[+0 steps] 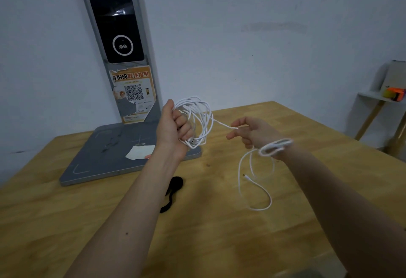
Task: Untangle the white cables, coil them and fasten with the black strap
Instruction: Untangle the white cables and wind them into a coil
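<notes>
White cables [198, 119]: thin, several loose loops gathered into an upright coil held above the wooden table; one strand runs right, then droops in slack curves onto the tabletop, its plug end [244, 175] lying free. Black strap [173, 192]: unfastened, lying curled on the table, apart from the cables.

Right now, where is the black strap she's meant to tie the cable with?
In the head view, the black strap lies untouched on the wooden table, just in front of the grey stand base, partly hidden by the left forearm.
</notes>
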